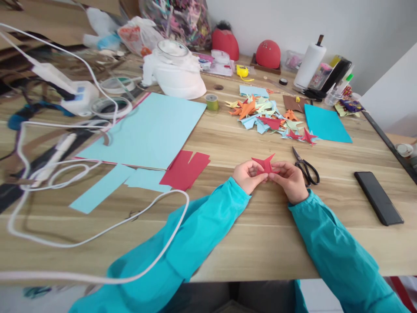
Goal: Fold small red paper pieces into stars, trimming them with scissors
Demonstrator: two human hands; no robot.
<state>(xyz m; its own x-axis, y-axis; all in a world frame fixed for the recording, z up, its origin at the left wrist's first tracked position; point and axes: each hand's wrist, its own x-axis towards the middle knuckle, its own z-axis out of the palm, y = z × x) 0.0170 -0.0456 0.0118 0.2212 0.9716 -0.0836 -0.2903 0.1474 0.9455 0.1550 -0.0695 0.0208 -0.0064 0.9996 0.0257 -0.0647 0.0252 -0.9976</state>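
Note:
Both hands pinch a small red folded paper shape (265, 164) with pointed tips, held just above the wooden table (260, 226). My left hand (246, 175) grips its left side with fingers curled. My right hand (291, 180) grips its right side, fingers closed too. Black-handled scissors (305, 167) lie right beside my right hand. Pieces of red paper (184, 169) lie to the left of my left hand.
A pile of folded coloured paper shapes (269, 116) sits farther back, with a teal sheet (325, 124) to its right. A large light-blue sheet (150, 130) and white cables (97, 230) cover the left. A black phone (378, 198) lies at the right. Clutter lines the back edge.

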